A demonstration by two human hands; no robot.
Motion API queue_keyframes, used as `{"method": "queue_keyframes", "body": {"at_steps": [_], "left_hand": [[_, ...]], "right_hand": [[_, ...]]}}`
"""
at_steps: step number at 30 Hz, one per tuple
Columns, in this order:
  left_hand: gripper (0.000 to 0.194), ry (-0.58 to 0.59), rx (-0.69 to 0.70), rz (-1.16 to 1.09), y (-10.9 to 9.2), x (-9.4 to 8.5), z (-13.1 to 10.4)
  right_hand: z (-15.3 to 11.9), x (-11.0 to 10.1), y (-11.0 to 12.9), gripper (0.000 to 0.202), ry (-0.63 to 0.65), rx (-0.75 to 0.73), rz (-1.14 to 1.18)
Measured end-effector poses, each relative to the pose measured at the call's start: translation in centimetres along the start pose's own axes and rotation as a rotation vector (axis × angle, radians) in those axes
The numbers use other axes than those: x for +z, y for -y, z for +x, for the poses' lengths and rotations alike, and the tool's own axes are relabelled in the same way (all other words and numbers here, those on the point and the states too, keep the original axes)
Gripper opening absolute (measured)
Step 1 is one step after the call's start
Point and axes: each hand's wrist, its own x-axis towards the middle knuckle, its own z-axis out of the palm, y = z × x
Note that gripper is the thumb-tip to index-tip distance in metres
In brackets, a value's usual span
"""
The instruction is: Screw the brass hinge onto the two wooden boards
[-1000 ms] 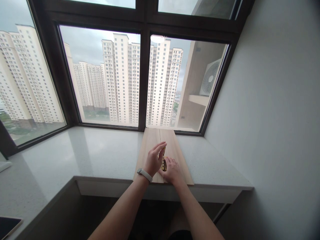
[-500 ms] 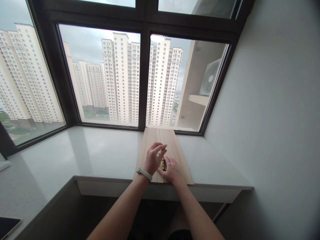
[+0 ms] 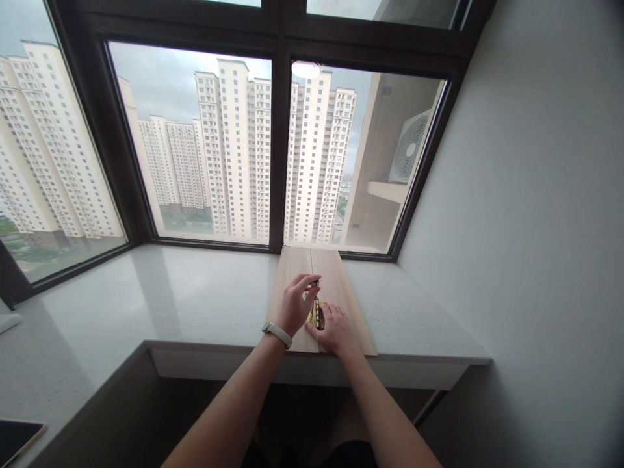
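Note:
A yellow-and-dark patterned object (image 3: pixel 318 317) lies on a pale wooden board (image 3: pixel 297 263); its exact kind is too small to tell. My right hand (image 3: pixel 333 326) is curved around its right side, fingers bent and touching it. Just above, my left hand (image 3: pixel 296 303), with a light band at the wrist, pinches a small dark-and-gold piece (image 3: pixel 315 284) between thumb and fingertips. A bit of red shows beside the left fingers. Part of the patterned object is hidden behind both hands.
The board rests on a white speckled counter (image 3: pixel 209 292) that runs along dark-framed windows. A dark flat device (image 3: pixel 17 442) lies at the lower left edge. A white wall rises on the right, and the counter's front edge is close to my forearms.
My left hand has moved slightly left, and the small piece between its fingers shows more clearly. More of the patterned object is visible. My right hand has hardly moved.

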Motion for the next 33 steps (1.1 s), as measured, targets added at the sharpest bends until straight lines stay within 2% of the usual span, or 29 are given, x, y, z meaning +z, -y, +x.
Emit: {"method": "queue_keyframes", "body": {"at_steps": [5,8,12,15,18,23,27,31,33], "left_hand": [[0.020,0.010,-0.005,0.009,0.0,-0.5,0.2],[0.020,0.025,-0.023,0.008,0.1,-0.7,0.2],[0.019,0.008,-0.053,0.004,0.4,-0.9,0.4],[0.018,-0.006,-0.061,0.008,0.5,-1.1,0.6],[0.018,-0.008,-0.065,0.005,0.6,-1.4,0.8],[0.018,-0.068,-0.051,-0.003,0.1,-2.7,1.4],[0.020,-0.127,-0.091,0.020,0.2,-4.2,1.7],[0.020,-0.165,-0.145,0.021,0.9,-5.3,1.1],[0.021,-0.172,-0.158,0.018,1.4,-5.7,0.7]], "right_hand": [[0.3,-0.3,-0.1,0.075,0.031,-0.018,0.016],[0.8,-0.6,0.1,0.075,0.008,-0.031,0.011],[1.8,-1.3,0.9,0.048,-0.042,-0.058,-0.007],[2.4,-1.3,1.6,0.029,0.016,-0.057,-0.014],[2.9,-0.9,2.3,0.020,0.072,-0.059,-0.015],[3.2,-0.4,2.8,0.022,0.088,-0.043,-0.015],[3.8,-0.6,2.5,0.024,0.098,-0.034,0.039],[5.5,-0.9,1.9,0.023,0.081,-0.078,0.146],[6.9,-0.7,1.4,0.024,0.075,-0.028,0.194]]}}
